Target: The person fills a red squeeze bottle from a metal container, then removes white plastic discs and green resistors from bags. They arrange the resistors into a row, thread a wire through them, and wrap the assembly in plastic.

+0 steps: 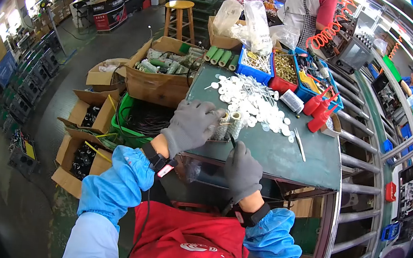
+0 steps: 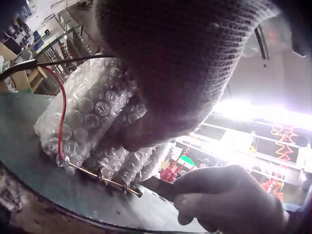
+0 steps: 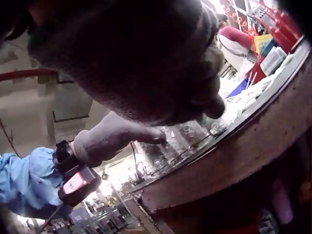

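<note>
two hands work at the near edge of the green table [image 1: 285,156]: my right hand [image 1: 242,171] pinches a dark tool [image 1: 232,142] to the brass strip [image 2: 105,179] on the bubble-wrapped bundle [image 2: 92,117], my left hand [image 1: 192,123] curled over it. the joint looks under way, i judge. beyond, a heap of white discs [image 1: 250,103] lies loose, so plenty seems left.

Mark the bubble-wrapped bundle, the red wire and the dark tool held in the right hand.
bubble-wrapped bundle [image 2: 92,117], left wrist view, on its wrapped side.
red wire [image 2: 62,112], left wrist view, on its upright stretch beside the bundle.
dark tool [image 2: 156,187], left wrist view, on the end beyond the right hand [image 2: 229,202].
</note>
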`<move>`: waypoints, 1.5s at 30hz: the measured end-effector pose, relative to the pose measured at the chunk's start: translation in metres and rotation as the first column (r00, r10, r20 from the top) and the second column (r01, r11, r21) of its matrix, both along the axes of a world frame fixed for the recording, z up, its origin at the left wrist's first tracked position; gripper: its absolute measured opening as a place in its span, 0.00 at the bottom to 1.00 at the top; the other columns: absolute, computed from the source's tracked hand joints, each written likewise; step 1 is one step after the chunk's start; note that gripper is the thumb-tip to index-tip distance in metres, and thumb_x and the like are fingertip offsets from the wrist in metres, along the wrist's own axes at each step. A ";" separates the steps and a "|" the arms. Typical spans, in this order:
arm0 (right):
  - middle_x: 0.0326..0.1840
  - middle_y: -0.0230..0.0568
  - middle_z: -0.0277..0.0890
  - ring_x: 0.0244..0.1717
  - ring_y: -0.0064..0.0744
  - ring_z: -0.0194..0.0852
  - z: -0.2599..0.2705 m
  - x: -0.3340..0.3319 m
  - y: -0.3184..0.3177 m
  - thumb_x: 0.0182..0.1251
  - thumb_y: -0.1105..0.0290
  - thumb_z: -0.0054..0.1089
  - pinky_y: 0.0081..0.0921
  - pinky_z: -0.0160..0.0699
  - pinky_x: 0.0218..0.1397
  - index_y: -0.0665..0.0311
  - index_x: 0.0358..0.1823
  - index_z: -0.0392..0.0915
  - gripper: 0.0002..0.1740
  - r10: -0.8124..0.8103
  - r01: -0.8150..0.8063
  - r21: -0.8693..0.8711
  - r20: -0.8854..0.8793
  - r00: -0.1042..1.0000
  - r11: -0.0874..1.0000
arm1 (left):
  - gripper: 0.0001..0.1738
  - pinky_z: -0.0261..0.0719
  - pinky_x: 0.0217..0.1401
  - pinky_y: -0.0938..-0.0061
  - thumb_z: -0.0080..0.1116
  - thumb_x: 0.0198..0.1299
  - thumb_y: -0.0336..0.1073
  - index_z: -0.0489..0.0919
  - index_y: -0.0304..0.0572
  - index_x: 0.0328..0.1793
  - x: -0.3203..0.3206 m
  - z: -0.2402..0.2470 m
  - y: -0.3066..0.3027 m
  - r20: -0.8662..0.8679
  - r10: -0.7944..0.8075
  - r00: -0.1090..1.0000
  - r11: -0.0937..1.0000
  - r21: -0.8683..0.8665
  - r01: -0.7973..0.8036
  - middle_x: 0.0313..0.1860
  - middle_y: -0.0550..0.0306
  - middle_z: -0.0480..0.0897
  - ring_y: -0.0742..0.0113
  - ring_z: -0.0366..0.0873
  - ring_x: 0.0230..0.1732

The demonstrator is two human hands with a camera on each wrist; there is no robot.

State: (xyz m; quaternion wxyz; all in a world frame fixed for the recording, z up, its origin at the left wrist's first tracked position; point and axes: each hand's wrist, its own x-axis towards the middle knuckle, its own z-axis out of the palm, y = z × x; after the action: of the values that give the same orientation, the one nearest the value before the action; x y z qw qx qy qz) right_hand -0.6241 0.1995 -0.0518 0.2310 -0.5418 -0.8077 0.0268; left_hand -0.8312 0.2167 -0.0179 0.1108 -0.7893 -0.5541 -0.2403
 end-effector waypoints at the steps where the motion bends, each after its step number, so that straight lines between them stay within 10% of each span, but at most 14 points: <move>1: 0.36 0.47 0.81 0.30 0.55 0.83 0.001 0.000 -0.003 0.69 0.64 0.53 0.50 0.82 0.32 0.59 0.49 0.72 0.11 0.003 -0.001 0.041 -0.053 0.999 0.999 | 0.29 0.70 0.58 0.56 0.65 0.52 0.41 0.80 0.60 0.64 0.000 0.000 -0.001 -0.005 0.006 1.000 1.000 0.001 -0.006 0.57 0.61 0.80 0.55 0.78 0.57; 13: 0.37 0.46 0.81 0.31 0.51 0.86 0.017 -0.009 -0.002 0.68 0.66 0.55 0.46 0.85 0.31 0.61 0.48 0.69 0.11 -0.018 0.045 -0.139 0.194 0.981 0.989 | 0.35 0.74 0.55 0.56 0.60 0.51 0.32 0.76 0.63 0.70 -0.005 0.002 -0.011 -0.049 -0.057 0.997 0.998 -0.037 0.055 0.58 0.58 0.79 0.52 0.78 0.56; 37: 0.35 0.50 0.81 0.29 0.56 0.84 -0.011 -0.038 -0.019 0.71 0.65 0.53 0.49 0.83 0.29 0.64 0.53 0.70 0.14 0.059 -0.058 -0.027 0.019 0.998 0.998 | 0.40 0.73 0.58 0.54 0.60 0.49 0.29 0.72 0.64 0.73 -0.004 0.003 -0.009 -0.068 -0.031 0.997 0.991 -0.132 0.022 0.57 0.57 0.79 0.49 0.76 0.58; 45: 0.41 0.51 0.83 0.37 0.56 0.87 0.016 -0.036 -0.017 0.66 0.68 0.56 0.46 0.86 0.40 0.65 0.48 0.70 0.13 0.053 -0.007 -0.227 0.200 0.978 0.974 | 0.41 0.73 0.53 0.56 0.61 0.49 0.30 0.71 0.61 0.75 0.004 0.003 -0.015 -0.191 0.005 0.981 0.995 -0.097 -0.024 0.57 0.56 0.79 0.50 0.77 0.55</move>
State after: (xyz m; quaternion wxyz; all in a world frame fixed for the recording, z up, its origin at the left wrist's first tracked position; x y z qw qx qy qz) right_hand -0.6599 0.1820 -0.0355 0.0832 -0.5520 -0.8271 0.0654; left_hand -0.8272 0.2012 -0.0145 0.1258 -0.8093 -0.5577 -0.1348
